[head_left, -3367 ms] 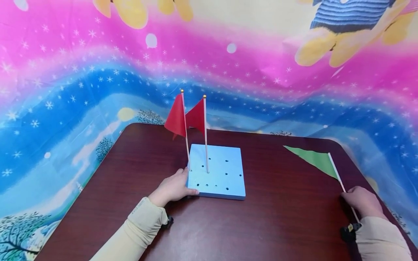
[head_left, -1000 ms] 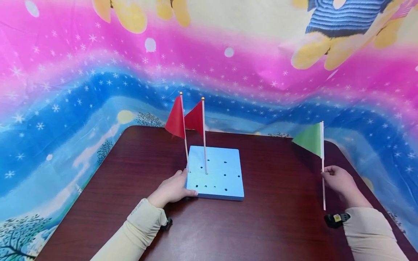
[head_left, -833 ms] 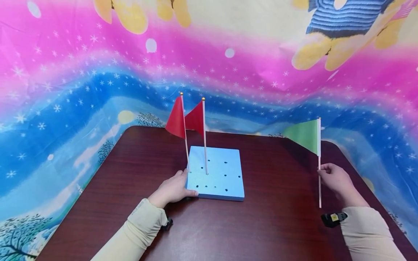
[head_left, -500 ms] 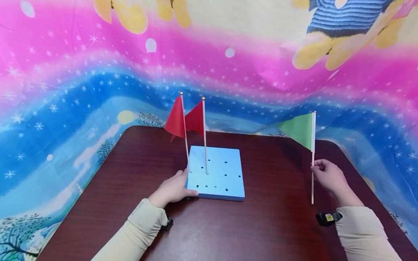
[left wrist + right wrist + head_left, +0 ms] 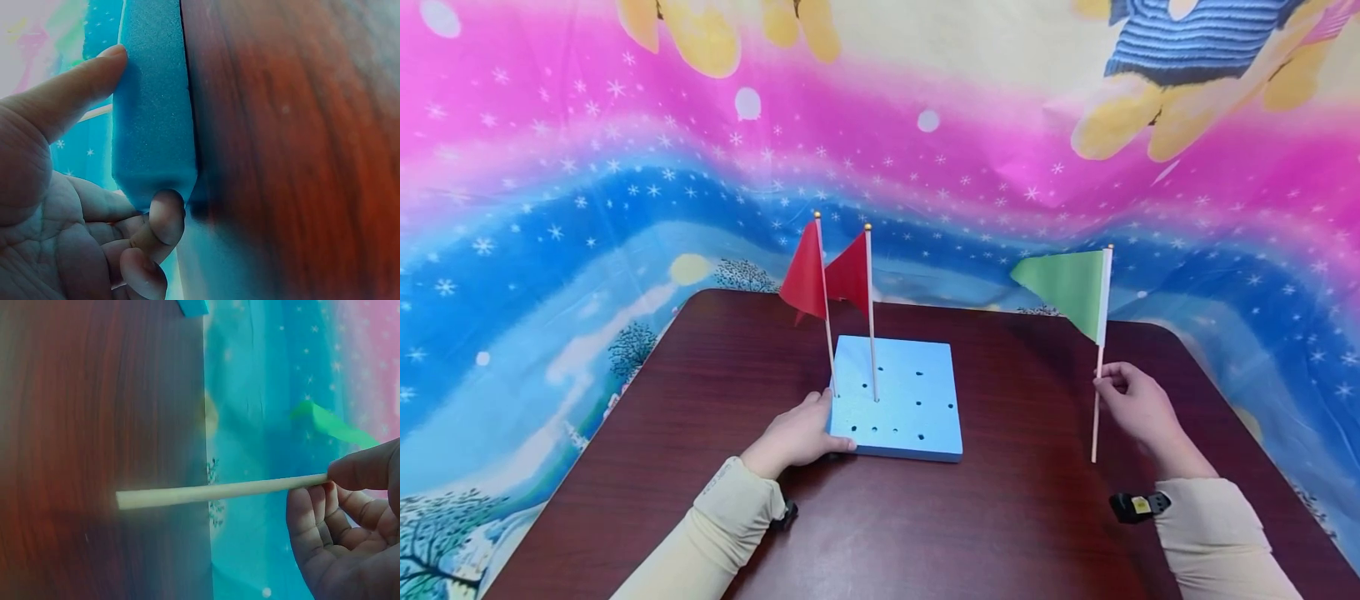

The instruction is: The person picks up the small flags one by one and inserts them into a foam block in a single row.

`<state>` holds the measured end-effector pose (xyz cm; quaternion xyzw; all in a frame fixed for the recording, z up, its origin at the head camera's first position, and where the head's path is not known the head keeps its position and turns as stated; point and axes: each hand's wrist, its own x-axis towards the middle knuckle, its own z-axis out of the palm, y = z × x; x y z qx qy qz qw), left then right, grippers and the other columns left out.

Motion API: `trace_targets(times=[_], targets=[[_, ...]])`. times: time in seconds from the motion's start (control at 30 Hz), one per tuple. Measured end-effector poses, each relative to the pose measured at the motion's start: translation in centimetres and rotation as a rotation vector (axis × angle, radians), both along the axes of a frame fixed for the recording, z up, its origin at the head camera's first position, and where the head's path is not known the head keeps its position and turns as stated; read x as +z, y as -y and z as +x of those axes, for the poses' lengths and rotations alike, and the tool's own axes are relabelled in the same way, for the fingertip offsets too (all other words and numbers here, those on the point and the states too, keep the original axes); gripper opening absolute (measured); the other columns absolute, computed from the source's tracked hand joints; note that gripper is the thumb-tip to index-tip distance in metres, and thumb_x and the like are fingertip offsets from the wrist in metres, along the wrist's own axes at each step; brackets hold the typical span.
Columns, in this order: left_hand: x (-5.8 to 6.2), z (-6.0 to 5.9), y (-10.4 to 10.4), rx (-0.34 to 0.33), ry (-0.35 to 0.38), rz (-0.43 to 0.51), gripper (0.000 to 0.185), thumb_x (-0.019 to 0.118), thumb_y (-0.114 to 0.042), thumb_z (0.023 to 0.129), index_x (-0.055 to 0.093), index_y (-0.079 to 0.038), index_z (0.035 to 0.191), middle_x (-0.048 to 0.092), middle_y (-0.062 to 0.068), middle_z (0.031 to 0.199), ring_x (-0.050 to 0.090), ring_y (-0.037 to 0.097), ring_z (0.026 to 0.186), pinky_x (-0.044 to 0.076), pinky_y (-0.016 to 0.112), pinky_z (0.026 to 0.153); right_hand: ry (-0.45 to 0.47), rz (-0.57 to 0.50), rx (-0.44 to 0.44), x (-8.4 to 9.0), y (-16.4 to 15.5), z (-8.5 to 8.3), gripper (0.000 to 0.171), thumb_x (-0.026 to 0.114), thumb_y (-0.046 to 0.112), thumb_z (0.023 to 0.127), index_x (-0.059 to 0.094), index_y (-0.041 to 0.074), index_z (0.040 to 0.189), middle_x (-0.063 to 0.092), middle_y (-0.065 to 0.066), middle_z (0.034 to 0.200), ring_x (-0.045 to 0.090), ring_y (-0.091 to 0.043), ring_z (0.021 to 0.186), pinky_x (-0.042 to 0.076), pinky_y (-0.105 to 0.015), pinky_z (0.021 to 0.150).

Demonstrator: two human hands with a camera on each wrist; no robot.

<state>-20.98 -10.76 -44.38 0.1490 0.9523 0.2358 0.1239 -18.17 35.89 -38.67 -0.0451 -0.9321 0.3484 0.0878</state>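
Note:
In the head view, a light blue board (image 5: 936,354) with several small holes lies on the table. Two red flags (image 5: 805,279) on thin sticks stand in holes near its left side. My left hand (image 5: 790,429) grips the board's front left corner; in the left wrist view the thumb (image 5: 103,69) lies along one edge and bent fingers touch the corner. Off to the board's right, my right hand (image 5: 1138,412) pinches the stick of a green flag (image 5: 1067,287), holding it nearly upright. The right wrist view shows the stick's bare lower end (image 5: 131,499) above the table.
The dark reddish-brown table (image 5: 880,533) has rounded far corners. Close behind it hangs a pink and blue patterned cloth (image 5: 925,183). A black strap device (image 5: 1138,506) is on the right wrist.
The right hand has lifted the green flag from near the table's right edge, turned it nearly upright and carried it left towards the board. The left hand and the red flags have stayed put.

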Motion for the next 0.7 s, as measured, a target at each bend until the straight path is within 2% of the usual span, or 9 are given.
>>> trace_targets(times=[0.43, 0.6, 0.7], targets=[[-0.1, 0.2, 0.1, -0.003, -0.005, 0.006, 0.104, 0.084, -0.047, 0.084, 0.034, 0.008, 0.156, 0.049, 0.025, 0.145, 0.055, 0.033, 0.123, 0.049, 0.052, 0.098, -0.078, -0.11, 0.055, -0.6, 3.8, -0.4, 0.023, 0.054, 0.006, 0.105, 0.057, -0.013, 0.117, 0.062, -0.02, 0.099, 0.064, -0.013, 0.073, 0.052, -0.022, 0.064], [-0.1, 0.2, 0.1, -0.006, -0.01, 0.005, 0.103, 0.084, -0.047, 0.084, 0.034, 0.008, 0.156, 0.048, 0.026, 0.148, 0.054, 0.035, 0.127, 0.049, 0.053, 0.099, -0.119, -0.155, 0.062, -0.7, 5.3, -0.8, 0.021, 0.054, 0.006, 0.107, 0.057, -0.012, 0.117, 0.061, -0.021, 0.099, 0.065, -0.014, 0.076, 0.052, -0.019, 0.067], [-0.1, 0.2, 0.1, -0.005, -0.005, 0.007, 0.103, 0.083, -0.047, 0.085, 0.034, 0.008, 0.157, 0.047, 0.026, 0.149, 0.053, 0.035, 0.128, 0.048, 0.053, 0.1, -0.135, -0.177, 0.063, -0.6, 6.2, -1.1, 0.021, 0.054, 0.006, 0.107, 0.058, -0.012, 0.117, 0.061, -0.021, 0.1, 0.063, -0.01, 0.077, 0.052, -0.018, 0.069]])
